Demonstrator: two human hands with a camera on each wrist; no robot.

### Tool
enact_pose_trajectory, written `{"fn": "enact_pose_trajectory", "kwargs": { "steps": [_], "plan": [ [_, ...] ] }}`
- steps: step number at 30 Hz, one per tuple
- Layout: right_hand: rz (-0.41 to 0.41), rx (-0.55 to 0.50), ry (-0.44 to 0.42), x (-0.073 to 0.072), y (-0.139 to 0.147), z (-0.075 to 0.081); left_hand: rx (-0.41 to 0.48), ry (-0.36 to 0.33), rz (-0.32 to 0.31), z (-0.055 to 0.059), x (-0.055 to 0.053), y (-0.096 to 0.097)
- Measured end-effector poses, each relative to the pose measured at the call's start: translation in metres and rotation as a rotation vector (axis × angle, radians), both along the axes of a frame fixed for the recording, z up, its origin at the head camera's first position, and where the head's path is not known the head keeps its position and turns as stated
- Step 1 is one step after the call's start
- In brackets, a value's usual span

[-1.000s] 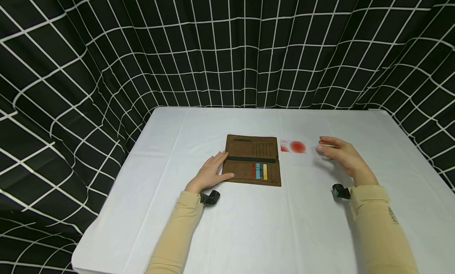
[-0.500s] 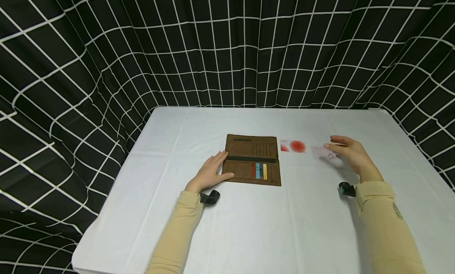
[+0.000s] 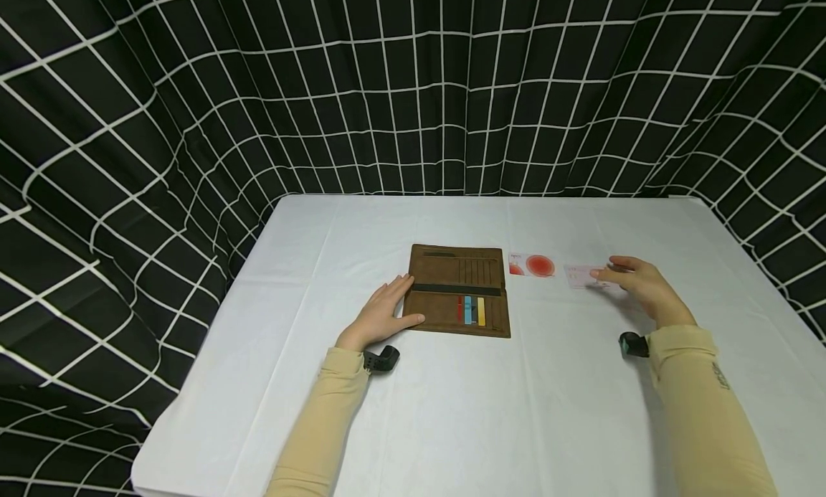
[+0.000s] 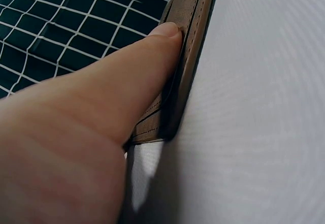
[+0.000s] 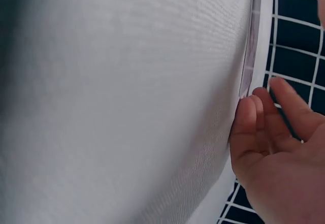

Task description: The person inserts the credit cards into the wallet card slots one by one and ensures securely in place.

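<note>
A brown wallet (image 3: 452, 267) lies unfolded on the white table, with several coloured cards (image 3: 473, 310) in the slots of its near half. On the wallet's left edge rests my left hand (image 3: 382, 314), fingers straight and thumb (image 4: 162, 36) on the near edge. To the wallet's right is a white card with a red circle (image 3: 532, 265). Farther right lies a pale pink card (image 3: 579, 276), flat on the cloth. My right hand (image 3: 642, 287) is at that card's right end, fingertips (image 5: 247, 109) low beside its edge and thumb apart from them; the hand partly covers the card.
White cloth covers the table (image 3: 271, 382), whose far edge runs along a black curtain with a white grid (image 3: 413, 88). Each wrist carries a small black camera, such as the one on the left wrist (image 3: 382, 358).
My right hand has moved to the right off the pale pink card, uncovering most of it, then lowered toward its right end. My left hand and the wallet have stayed still.
</note>
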State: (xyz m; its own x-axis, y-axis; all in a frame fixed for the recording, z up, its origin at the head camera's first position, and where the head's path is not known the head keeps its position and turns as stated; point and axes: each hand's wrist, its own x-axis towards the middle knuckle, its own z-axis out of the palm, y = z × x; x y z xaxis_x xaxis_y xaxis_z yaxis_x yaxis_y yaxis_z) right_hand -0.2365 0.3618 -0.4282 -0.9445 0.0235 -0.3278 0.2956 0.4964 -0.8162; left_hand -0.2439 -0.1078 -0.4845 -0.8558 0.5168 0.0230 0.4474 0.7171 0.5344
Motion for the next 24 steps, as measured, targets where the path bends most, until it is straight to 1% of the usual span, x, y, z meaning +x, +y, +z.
{"fn": "enact_pose_trajectory", "kwargs": {
  "steps": [5,8,12,17,20,24],
  "plan": [
    [0.02,0.036,-0.009,-0.001,0.003,-0.002,-0.001,-0.002,0.001,0.001,0.0,0.0],
    [0.027,0.075,-0.013,-0.002,0.004,-0.004,0.0,-0.002,0.002,0.002,0.001,0.0],
    [0.028,0.137,0.002,-0.002,0.005,-0.009,0.0,0.003,0.0,0.0,0.0,0.0],
    [0.02,0.204,0.021,-0.005,0.006,-0.013,0.001,-0.01,-0.004,-0.001,0.0,0.0],
    [0.007,0.218,0.017,-0.006,0.006,-0.015,0.003,-0.009,-0.004,-0.001,0.001,0.0],
    [0.016,0.221,0.002,-0.006,0.005,-0.012,-0.002,-0.001,-0.003,0.0,0.0,0.0]
  ]
}}
